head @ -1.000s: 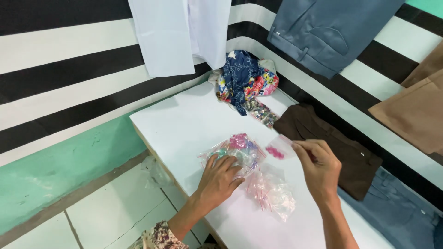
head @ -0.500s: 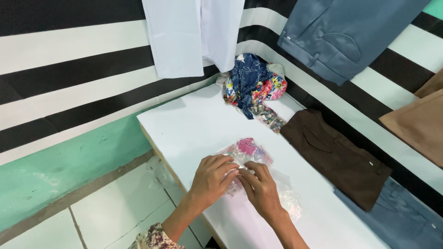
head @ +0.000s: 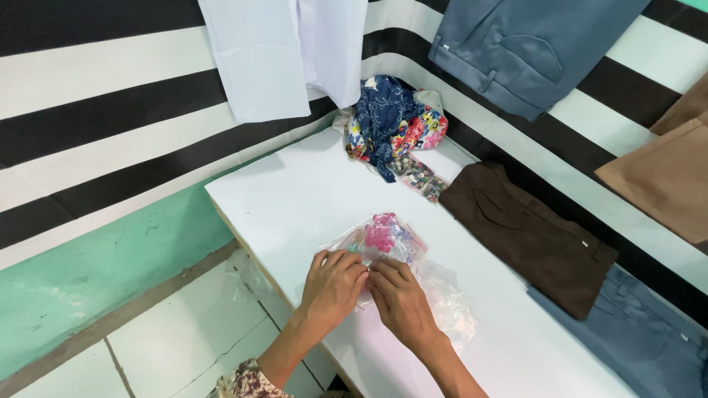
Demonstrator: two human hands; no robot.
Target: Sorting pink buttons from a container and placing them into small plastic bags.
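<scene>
Both hands are down on the white table (head: pixel 295 199), close together near its front edge, working on a small clear plastic bag (head: pixel 383 239) full of pink and pastel bits, can't really make out what they are. The left hand (head: pixel 333 284) has its fingers curled over the near edge of the bag, tips pressed down on the plastic, and the right hand (head: pixel 402 302) sits right beside it, fingers bent and pinching at the same edge, so the two hands are basically touching each other at the fingertips. Whether the bag is actually pinched between fingers and thumb or just pressed flat, I can't tell from this angle. Just to the right of the right hand there's a second crumpled clear bag (head: pixel 450 306) lying on the table, touching or almost touching the first one. Up at the far end of the table there's a bunched-up pile of floral cloth (head: pixel 394 121), navy with bright flowers, pushed against the striped wall. Along the right edge a pair of dark brown trousers (head: pixel 527 236) lies flat, and past it toward the near right corner some blue-grey trousers (head: pixel 649 339). Hanging above on the wall are a white garment (head: pixel 280 51), a pair of grey-blue trousers (head: pixel 516 44) and a tan garment (head: pixel 664 169).
</scene>
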